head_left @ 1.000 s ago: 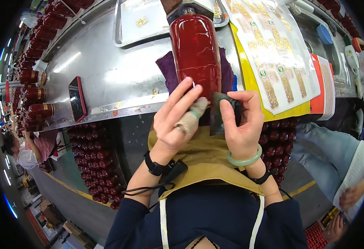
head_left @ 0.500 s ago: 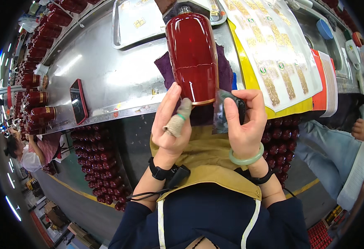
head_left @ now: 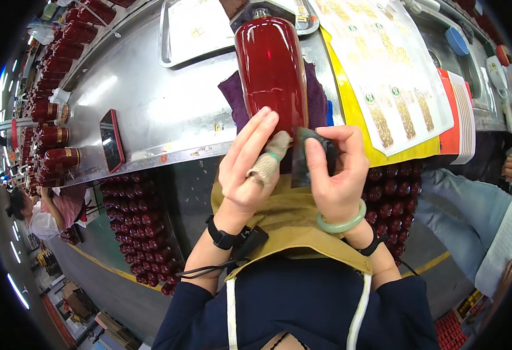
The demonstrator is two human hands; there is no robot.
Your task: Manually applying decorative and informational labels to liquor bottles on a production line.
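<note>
A glossy dark-red bottle (head_left: 272,70) lies on a purple cloth (head_left: 230,96), its metal neck pointing away from me. My left hand (head_left: 247,160) rests against its near left end with fingers stretched out. A cloth sleeve covers one finger, and its tip is at the bottle's base. Beside that base, my right hand (head_left: 340,166) pinches a dark, flat, see-through-edged scraper-like piece (head_left: 300,163) between thumb and fingers. Its exact kind is unclear. The bottle's base edge is partly hidden by my left fingers.
White sheets with gold labels (head_left: 404,87) lie on a yellow sheet (head_left: 416,153) at right. A metal tray (head_left: 164,35) stands at the back left, a red-edged phone (head_left: 111,141) nearer. Red bottles (head_left: 53,137) line the left. Another person's hand (head_left: 511,168) shows at far right.
My left hand has moved right and up along the bottle, covering more of its base. My right hand and the dark piece have shifted slightly left. The bottle seems turned a little.
</note>
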